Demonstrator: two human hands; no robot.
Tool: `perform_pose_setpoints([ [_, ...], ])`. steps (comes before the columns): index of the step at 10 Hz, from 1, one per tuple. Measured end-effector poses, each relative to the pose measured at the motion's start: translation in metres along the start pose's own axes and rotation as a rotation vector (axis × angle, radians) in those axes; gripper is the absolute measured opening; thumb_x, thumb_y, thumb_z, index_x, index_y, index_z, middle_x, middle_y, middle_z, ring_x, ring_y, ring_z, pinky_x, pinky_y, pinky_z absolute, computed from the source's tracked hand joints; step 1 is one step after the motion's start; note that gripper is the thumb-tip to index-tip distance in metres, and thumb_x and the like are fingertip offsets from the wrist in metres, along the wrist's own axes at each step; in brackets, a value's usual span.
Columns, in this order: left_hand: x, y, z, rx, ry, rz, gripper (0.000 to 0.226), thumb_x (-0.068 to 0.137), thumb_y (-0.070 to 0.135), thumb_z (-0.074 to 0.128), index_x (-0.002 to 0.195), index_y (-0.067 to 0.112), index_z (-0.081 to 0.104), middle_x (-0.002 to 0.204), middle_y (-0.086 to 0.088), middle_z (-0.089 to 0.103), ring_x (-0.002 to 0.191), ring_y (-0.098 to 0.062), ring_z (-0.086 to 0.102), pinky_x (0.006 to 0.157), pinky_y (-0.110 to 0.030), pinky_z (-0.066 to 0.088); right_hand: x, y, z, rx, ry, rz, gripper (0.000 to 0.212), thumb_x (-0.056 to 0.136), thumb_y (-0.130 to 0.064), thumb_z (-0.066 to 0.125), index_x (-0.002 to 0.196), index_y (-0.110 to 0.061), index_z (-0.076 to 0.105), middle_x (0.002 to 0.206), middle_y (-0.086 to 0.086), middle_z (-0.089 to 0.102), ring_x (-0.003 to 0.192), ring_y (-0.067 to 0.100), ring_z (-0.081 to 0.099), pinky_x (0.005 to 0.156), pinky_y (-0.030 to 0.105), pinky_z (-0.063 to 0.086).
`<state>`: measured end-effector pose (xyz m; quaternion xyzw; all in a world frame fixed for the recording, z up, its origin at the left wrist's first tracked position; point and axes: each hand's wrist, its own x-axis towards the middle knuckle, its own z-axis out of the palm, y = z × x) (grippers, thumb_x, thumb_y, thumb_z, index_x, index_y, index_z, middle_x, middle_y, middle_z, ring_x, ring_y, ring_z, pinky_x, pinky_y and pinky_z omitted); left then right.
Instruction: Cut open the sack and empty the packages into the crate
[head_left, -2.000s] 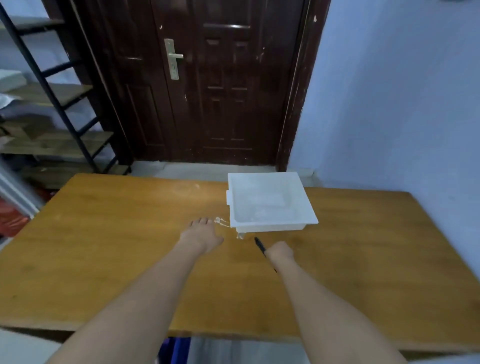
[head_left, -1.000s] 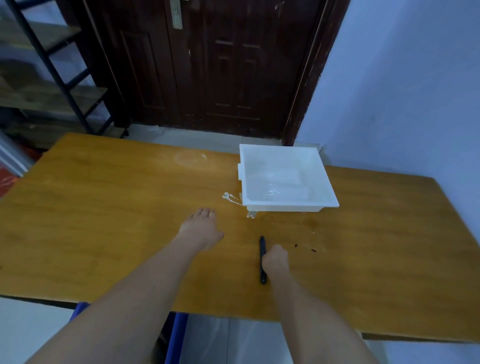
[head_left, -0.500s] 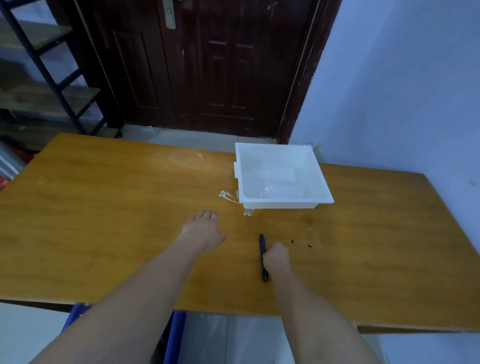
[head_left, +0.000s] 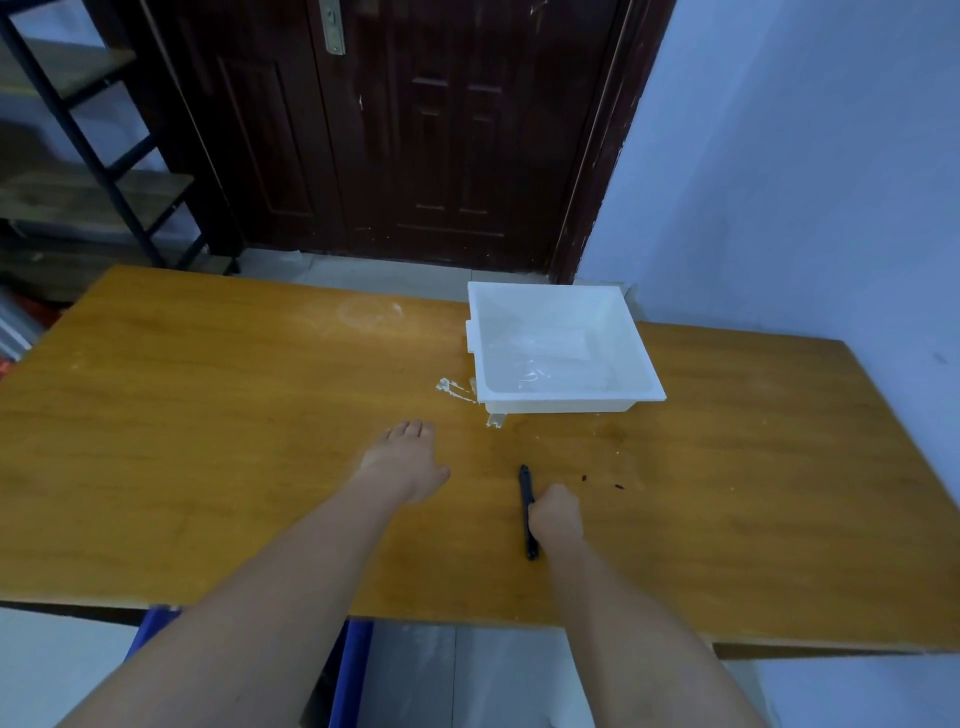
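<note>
Right hand (head_left: 556, 514) is gripping the black cutter (head_left: 528, 512), left hand (head_left: 402, 460) lying flat; crate (head_left: 644, 374) sitting at one o'clock (no sack visible), likely fetching it next

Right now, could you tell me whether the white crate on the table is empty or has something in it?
Not empty: the white crate sits upright on the table, with clear, crinkled plastic on its floor. What that plastic is, I cannot tell.

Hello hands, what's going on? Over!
Left hand flat on table. Right hand grips cutter. Crate ahead; no sack visible.
</note>
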<state>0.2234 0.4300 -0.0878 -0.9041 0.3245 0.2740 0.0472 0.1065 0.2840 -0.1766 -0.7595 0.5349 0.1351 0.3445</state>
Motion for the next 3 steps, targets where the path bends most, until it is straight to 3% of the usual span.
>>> perform_pose_setpoints([
  [3, -0.004, 0.0, -0.008, 0.005, 0.037, -0.002, 0.071, 0.097, 0.044, 0.034, 0.151, 0.009, 0.004, 0.161, -0.008, 0.005, 0.149, -0.023, 0.004, 0.121, -0.038, 0.01, -0.012, 0.001, -0.008, -0.017, 0.024, 0.007, 0.033, 0.095, -0.006, 0.045, 0.063, -0.014, 0.042, 0.066, 0.001, 0.046, 0.054, 0.013, 0.044, 0.047, 0.024, 0.038],
])
